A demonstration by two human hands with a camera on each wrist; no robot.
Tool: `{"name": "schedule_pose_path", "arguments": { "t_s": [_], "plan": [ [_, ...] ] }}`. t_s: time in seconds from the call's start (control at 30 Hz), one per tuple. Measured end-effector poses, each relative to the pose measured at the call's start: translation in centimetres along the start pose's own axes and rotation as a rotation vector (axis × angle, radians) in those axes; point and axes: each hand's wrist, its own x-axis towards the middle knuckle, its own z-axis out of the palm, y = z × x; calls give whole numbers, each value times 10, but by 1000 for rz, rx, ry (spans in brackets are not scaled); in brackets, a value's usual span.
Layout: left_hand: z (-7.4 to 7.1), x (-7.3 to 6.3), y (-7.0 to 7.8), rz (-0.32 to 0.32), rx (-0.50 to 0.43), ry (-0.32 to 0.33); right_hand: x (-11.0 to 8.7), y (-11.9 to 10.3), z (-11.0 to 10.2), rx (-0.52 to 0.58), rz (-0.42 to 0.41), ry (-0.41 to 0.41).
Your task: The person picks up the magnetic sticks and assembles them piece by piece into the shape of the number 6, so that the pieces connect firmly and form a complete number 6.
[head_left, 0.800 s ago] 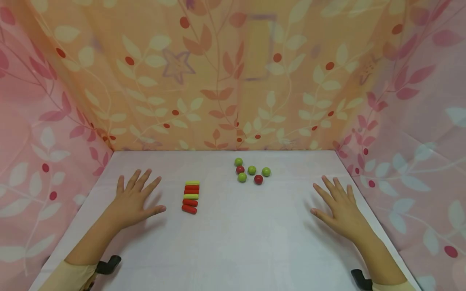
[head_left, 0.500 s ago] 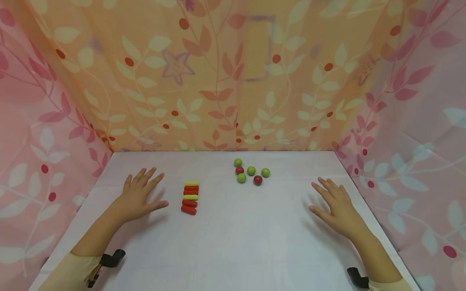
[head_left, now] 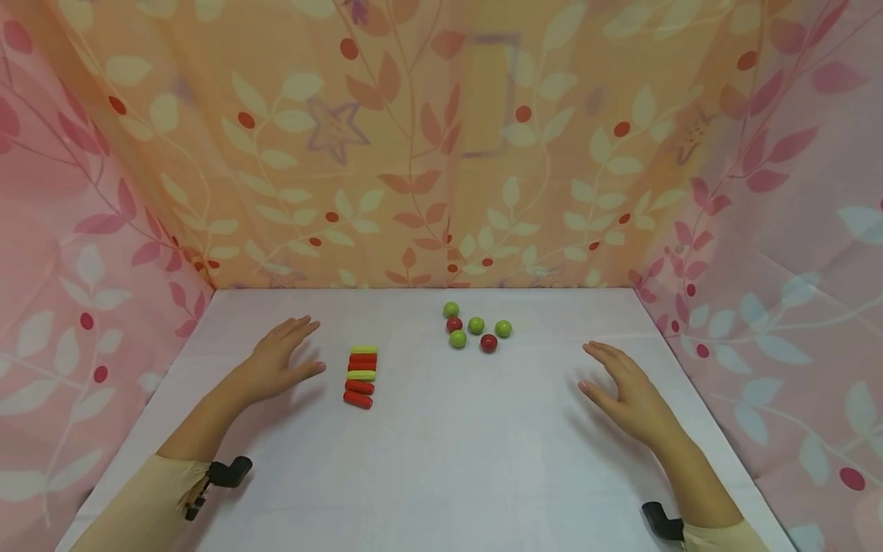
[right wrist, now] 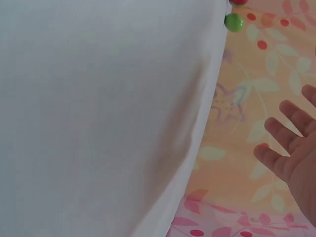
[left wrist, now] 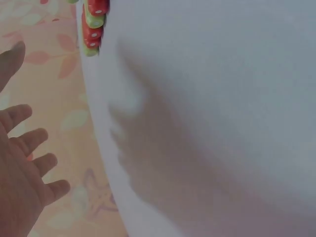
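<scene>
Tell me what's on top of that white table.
Four green balls, two red balls, and a row of four red rods and two yellow-green rods. In the head view, the left hand and right hand hide patches.

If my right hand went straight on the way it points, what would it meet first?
Probably the patterned orange curtain behind the table: your right hand seems lined up to pass to the right of the rightmost green ball, though depth is unclear.

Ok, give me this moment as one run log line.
left hand: holds nothing, near row of red and yellow pieces | right hand: holds nothing, over white table | green and red balls: grouped toward far edge, untouched
</scene>
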Motion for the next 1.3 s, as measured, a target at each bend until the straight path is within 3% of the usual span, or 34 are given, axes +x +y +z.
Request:
{"name": "schedule_pose_path", "arguments": {
  "t_s": [0.37,0.53,1.07,1.3],
  "plan": [
    [10,29,7,45,-104,-41,11,-5,10,115,56,9],
    [16,40,10,-1,-178,-85,16,-8,14,155,62,18],
    [34,72,12,-93,-289,-199,40,-23,31,249,98,-24],
    [41,82,15,-88,-316,-235,54,-28,44,346,122,-54]
  ]
}}
